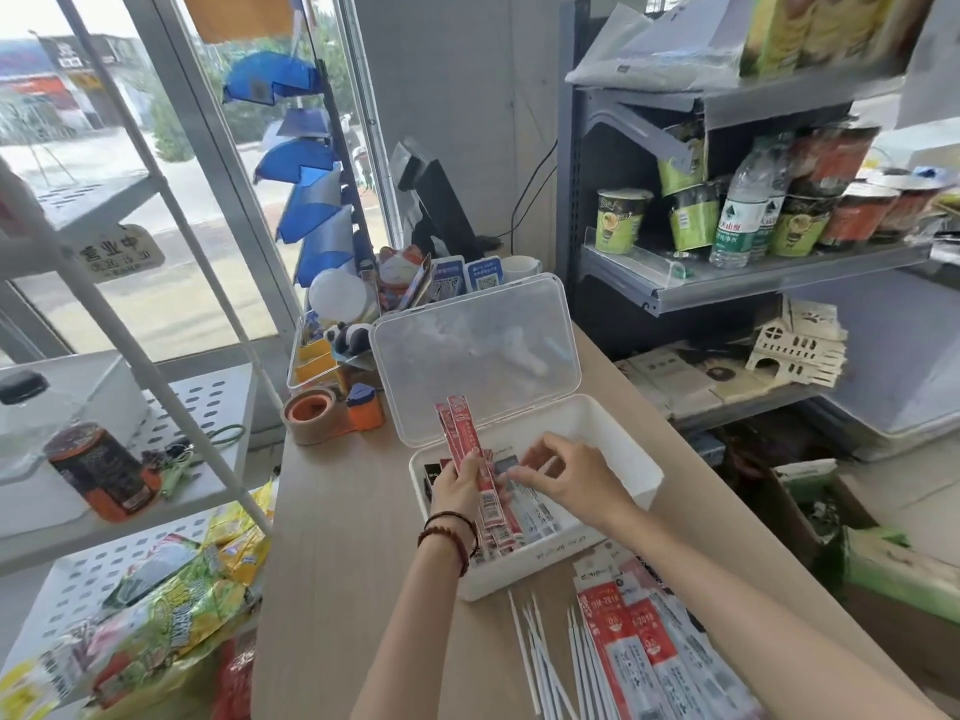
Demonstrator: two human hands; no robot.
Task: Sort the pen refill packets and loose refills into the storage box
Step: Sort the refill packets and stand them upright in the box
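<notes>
**Red pkts held aside while box gets tidied**

Left grip (457, 485) is closed round a bundle of red refill packets (465, 433). It holds them upright at the left end of the storage box (644, 480), prob. to keep them together and out of the way. Right grip (566, 472) has fingers curled and looks to pinch the edge of the pale packets (535, 506) lying flat inside, likely squaring them up to make room. Clear lid (478, 345) stands open at the back for free access.

Unsorted stock sits on the desk (337, 537), just in front of the box, close at hand.

Counts:
- Box: 1, lid: 1.
- Red pkts in hand: 2 tops clear, more lower down, maybe 4–5.
- Pale pkts in box: several, overlapped, can't count.
- Packet pile (649, 641) on desk: 2 red-topped clear, more under.
- Loose refills (540, 652): approx 8–10, white, crossed over.
</notes>
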